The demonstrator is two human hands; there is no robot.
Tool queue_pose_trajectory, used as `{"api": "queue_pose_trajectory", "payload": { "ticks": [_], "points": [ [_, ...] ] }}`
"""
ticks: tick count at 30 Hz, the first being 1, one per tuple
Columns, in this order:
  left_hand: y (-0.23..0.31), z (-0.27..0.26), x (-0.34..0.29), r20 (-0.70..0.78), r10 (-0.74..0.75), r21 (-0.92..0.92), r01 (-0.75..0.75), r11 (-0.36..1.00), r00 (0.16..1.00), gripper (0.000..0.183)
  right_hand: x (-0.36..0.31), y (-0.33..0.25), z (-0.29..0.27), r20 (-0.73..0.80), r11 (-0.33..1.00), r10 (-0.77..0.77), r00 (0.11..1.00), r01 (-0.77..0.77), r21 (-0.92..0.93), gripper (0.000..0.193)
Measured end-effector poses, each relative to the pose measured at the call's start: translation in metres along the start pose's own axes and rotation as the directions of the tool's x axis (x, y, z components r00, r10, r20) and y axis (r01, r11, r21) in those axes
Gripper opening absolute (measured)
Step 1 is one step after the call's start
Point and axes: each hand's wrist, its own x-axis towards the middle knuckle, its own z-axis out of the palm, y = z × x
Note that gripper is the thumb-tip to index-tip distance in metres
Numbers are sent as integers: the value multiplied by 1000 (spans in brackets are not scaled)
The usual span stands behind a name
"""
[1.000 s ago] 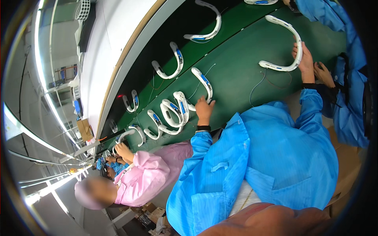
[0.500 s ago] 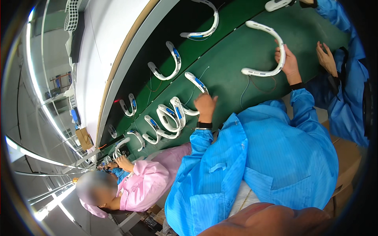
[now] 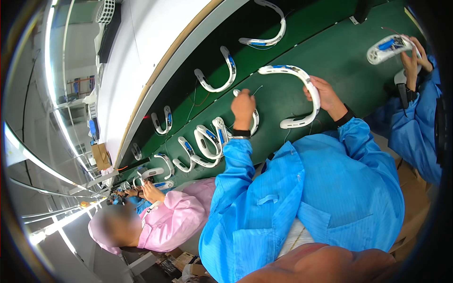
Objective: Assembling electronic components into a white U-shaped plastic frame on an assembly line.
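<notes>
In my right hand point(image 3: 325, 96) is a white U-shaped neckband point(image 3: 314, 101), gripped at its curve and raised over the green table. Its far arm shows blue and dark parts inside, and thin wires trail below its near end. My left hand point(image 3: 243, 109) is closed over a second white U-shaped band point(image 3: 255, 121), hiding most of it. One tip of that band shows beyond my fingers, and a thin wire sticks out beside them. Just left of this hand stand several similar white bands point(image 3: 219, 128) with blue parts, close together.
More white bands point(image 3: 230, 70) lie along the darker green strip point(image 3: 264, 56) at the far side. At right, a co-worker's hands point(image 3: 415, 59) hold an opened white piece point(image 3: 377, 53). A person in pink point(image 3: 181, 212) works at left. A pale ledge point(image 3: 155, 42) borders the strip.
The band in my right hand has moved left and turned. My left hand has moved farther out over the other band. The co-worker at right now holds a white piece.
</notes>
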Motion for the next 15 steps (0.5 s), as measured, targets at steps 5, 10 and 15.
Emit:
{"api": "queue_pose_trajectory", "payload": {
  "ticks": [5, 10, 15],
  "points": [
    [-77, 21, 63, -54, -77, 186, 86, 979, 996, 33, 5, 7, -55, -2, 996, 48, 999, -48, 74, 32],
    [-120, 62, 114, 5, -84, 160, 82, 984, 996, 41, 10, 14, -73, -64, 992, 77, 995, -70, 103, 37],
    [-138, 87, 127, 126, 40, 153, -59, 986, 991, 33, 14, 20, -77, -120, 984, 93, 988, -73, 160, 40]
  ]
}}
